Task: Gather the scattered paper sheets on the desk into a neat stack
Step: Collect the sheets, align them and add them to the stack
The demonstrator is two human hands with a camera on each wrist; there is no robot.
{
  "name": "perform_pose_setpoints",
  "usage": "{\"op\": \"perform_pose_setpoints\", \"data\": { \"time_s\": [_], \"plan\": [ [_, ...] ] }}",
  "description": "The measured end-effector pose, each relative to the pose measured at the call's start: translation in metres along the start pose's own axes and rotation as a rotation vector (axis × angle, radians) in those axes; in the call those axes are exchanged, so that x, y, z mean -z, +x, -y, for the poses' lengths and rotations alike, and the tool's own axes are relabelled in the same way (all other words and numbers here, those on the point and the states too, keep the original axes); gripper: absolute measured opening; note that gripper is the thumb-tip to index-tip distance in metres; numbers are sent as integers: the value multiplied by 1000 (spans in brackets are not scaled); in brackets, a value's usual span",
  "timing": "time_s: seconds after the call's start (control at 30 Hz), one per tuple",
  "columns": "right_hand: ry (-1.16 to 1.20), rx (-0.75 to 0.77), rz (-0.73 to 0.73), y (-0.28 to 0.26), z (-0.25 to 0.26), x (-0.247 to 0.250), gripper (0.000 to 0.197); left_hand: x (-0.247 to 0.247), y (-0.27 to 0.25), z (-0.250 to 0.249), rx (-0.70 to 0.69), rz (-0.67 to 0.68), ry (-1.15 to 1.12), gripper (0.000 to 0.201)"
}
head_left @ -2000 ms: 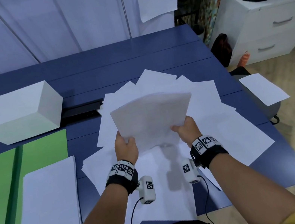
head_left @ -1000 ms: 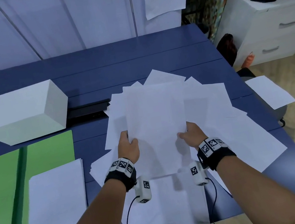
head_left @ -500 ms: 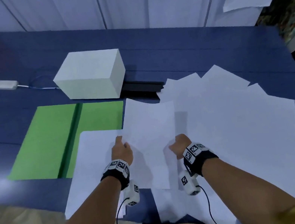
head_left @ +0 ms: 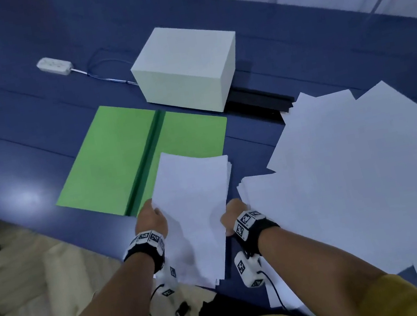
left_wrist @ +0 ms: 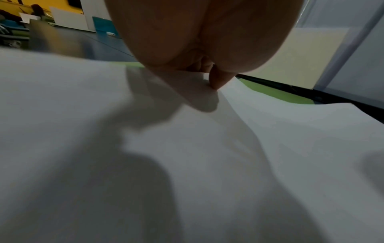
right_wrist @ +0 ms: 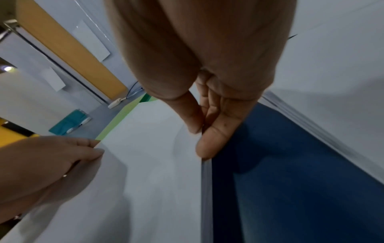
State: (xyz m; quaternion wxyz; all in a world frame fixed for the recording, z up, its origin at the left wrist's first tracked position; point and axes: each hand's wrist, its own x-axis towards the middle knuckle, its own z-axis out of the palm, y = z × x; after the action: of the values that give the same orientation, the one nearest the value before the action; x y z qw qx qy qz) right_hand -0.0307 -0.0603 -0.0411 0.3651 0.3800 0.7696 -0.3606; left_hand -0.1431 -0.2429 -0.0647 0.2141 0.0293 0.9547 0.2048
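Observation:
A stack of white sheets (head_left: 194, 193) lies lengthwise near the desk's front edge, its far end over the green folder (head_left: 118, 159). My left hand (head_left: 155, 211) grips the stack's left edge, and in the left wrist view its thumb (left_wrist: 216, 80) presses on the top sheet (left_wrist: 207, 148). My right hand (head_left: 231, 208) pinches the right edge; the right wrist view shows thumb and fingers (right_wrist: 204, 141) clamped on the layered edge of the stack (right_wrist: 206, 189). Scattered white sheets (head_left: 357, 173) overlap in a loose spread to the right.
A white box (head_left: 185, 67) stands behind the folder, with a black bar (head_left: 259, 104) beside it. A white power strip (head_left: 54, 65) and its cable lie at the back left. The blue desk (head_left: 14, 122) ends close to my wrists, floor below.
Both hands carried the held sheets left from above the scattered spread down onto the stack by the green folder. My head turned left with them.

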Motion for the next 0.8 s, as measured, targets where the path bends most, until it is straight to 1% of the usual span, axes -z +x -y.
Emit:
{"op": "perform_pose_setpoints", "data": {
  "time_s": [0.03,0.07,0.1,0.13,0.17,0.2,0.23,0.27,0.33,0.4,0.53,0.63,0.73,0.8],
  "plan": [
    [-69,-4,19,0,2,-5,51,0,3,4,2,4,19,45],
    [-58,-44,5,3,4,-7,47,-1,5,7,7,9,41,45],
    [24,-94,-25,7,4,-9,40,-2,6,9,15,13,68,45],
    [62,-88,-62,7,3,-13,31,-2,7,10,30,13,100,45],
    [22,-60,-95,7,2,-16,22,-3,8,10,46,7,132,45],
    [43,-72,-170,5,2,-20,19,-3,8,11,60,0,162,45],
    [86,-94,-234,5,2,-23,27,-4,8,10,69,-4,187,46],
    [135,-110,-263,2,3,-26,41,-4,8,8,78,2,202,47],
    [164,-113,-268,-1,8,-29,62,-4,7,3,89,34,211,49],
    [157,-118,-236,-4,9,-30,72,-5,8,-2,92,58,219,50],
    [176,-114,-215,-6,6,-33,71,-3,10,-4,97,83,229,53],
    [204,-107,-212,-8,2,-33,62,-3,12,-3,93,101,237,54],
    [251,-78,-205,-11,-2,-31,58,-2,13,-4,96,115,265,51],
    [265,-31,-208,-14,-11,-24,52,-3,12,-8,108,108,232,53]
  ]
}}
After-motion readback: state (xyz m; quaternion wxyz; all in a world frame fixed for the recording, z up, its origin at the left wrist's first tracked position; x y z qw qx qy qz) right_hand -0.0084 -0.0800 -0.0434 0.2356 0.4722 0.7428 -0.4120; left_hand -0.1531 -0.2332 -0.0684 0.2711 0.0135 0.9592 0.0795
